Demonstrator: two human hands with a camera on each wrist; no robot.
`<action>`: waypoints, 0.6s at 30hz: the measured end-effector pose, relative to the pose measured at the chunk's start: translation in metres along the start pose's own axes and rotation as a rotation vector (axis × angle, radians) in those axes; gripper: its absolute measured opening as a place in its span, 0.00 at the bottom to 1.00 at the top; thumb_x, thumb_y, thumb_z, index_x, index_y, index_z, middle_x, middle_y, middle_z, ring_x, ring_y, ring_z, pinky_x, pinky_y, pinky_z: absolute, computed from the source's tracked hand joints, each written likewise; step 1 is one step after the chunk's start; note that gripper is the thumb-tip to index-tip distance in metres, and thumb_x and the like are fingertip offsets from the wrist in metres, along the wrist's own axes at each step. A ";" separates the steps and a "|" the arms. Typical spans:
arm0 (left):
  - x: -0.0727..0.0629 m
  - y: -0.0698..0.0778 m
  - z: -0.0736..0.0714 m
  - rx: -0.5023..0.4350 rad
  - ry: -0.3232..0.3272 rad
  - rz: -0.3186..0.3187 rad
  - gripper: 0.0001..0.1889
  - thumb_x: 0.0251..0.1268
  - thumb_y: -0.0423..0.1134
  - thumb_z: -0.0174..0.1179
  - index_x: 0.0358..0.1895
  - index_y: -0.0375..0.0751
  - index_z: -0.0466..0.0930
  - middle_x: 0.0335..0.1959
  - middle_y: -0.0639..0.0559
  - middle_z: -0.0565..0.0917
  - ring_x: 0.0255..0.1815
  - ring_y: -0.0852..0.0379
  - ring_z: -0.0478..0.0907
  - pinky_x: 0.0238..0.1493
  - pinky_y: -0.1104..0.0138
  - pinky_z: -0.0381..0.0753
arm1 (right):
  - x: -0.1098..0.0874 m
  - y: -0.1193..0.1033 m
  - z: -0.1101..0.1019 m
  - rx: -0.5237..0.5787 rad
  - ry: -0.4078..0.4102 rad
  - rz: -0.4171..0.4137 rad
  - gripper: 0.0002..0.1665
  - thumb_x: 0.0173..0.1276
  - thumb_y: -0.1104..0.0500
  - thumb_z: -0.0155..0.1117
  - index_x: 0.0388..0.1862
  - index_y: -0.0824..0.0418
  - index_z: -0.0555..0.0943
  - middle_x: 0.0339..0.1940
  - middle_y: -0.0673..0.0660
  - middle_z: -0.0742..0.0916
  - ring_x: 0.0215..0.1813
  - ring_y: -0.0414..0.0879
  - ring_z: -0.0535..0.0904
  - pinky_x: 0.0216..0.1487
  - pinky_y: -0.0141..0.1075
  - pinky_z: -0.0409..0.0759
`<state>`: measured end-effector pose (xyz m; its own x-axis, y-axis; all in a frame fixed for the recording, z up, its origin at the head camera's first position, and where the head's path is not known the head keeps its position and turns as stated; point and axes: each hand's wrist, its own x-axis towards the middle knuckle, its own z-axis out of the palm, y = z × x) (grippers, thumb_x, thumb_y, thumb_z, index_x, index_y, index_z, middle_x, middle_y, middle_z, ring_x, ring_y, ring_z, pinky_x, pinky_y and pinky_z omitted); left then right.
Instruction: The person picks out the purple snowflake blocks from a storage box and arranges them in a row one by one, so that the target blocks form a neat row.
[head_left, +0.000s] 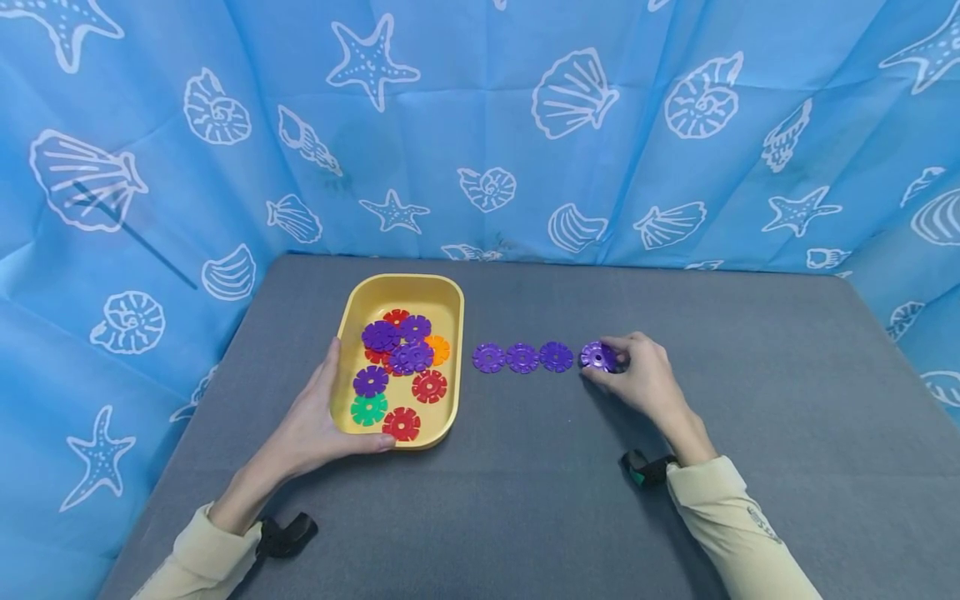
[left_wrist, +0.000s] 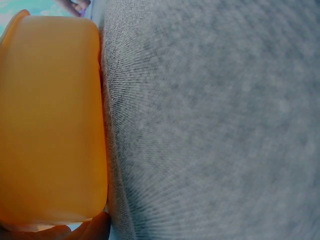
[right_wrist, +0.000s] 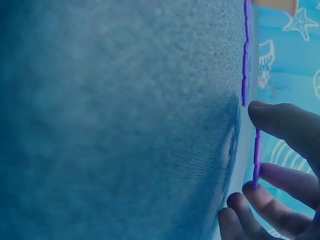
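My left hand (head_left: 315,425) holds a yellow tray (head_left: 405,293) at its near left corner, thumb along the near rim and fingers against the left side. Inside lie several notched plastic discs: purple (head_left: 371,381), red (head_left: 429,387), green (head_left: 369,409) and orange (head_left: 438,350), some overlapping. Between thumb and fingers my right hand (head_left: 645,379) pinches a purple notched disc (head_left: 597,356); the right wrist view shows this disc (right_wrist: 257,150) edge-on, just off the table. Left of it, three purple discs (head_left: 522,357) lie flat in a row, apart from the held one.
Grey cloth covers the table (head_left: 525,483). A blue curtain (head_left: 480,133) with white shells and starfish stands behind it and at both sides. Dark straps (head_left: 287,535) sit at both wrists, by the beige sleeves (head_left: 735,517).
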<state>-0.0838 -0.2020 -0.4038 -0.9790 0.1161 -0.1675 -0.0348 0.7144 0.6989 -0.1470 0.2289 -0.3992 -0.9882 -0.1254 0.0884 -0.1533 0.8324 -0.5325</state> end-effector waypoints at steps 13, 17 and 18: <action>0.000 -0.001 0.000 -0.002 -0.005 0.003 0.77 0.41 0.65 0.78 0.83 0.57 0.22 0.85 0.37 0.45 0.82 0.31 0.50 0.71 0.30 0.65 | 0.012 -0.003 0.002 -0.022 -0.108 0.058 0.32 0.64 0.53 0.75 0.60 0.73 0.82 0.51 0.73 0.85 0.54 0.64 0.81 0.52 0.58 0.80; 0.000 -0.001 0.000 0.005 -0.003 0.001 0.78 0.41 0.65 0.78 0.83 0.56 0.22 0.85 0.37 0.45 0.83 0.30 0.50 0.71 0.30 0.65 | 0.014 -0.002 0.005 -0.018 -0.101 0.069 0.33 0.63 0.51 0.76 0.60 0.72 0.82 0.50 0.72 0.85 0.53 0.63 0.80 0.50 0.56 0.79; 0.000 0.000 0.000 0.006 -0.002 -0.001 0.77 0.41 0.65 0.78 0.83 0.56 0.22 0.85 0.37 0.45 0.83 0.30 0.50 0.71 0.31 0.65 | 0.015 -0.001 0.005 -0.017 -0.100 0.072 0.34 0.63 0.50 0.77 0.60 0.72 0.82 0.50 0.72 0.85 0.53 0.63 0.80 0.50 0.56 0.79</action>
<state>-0.0833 -0.2022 -0.4042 -0.9786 0.1170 -0.1694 -0.0342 0.7187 0.6944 -0.1616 0.2232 -0.4014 -0.9925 -0.1173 -0.0347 -0.0823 0.8500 -0.5203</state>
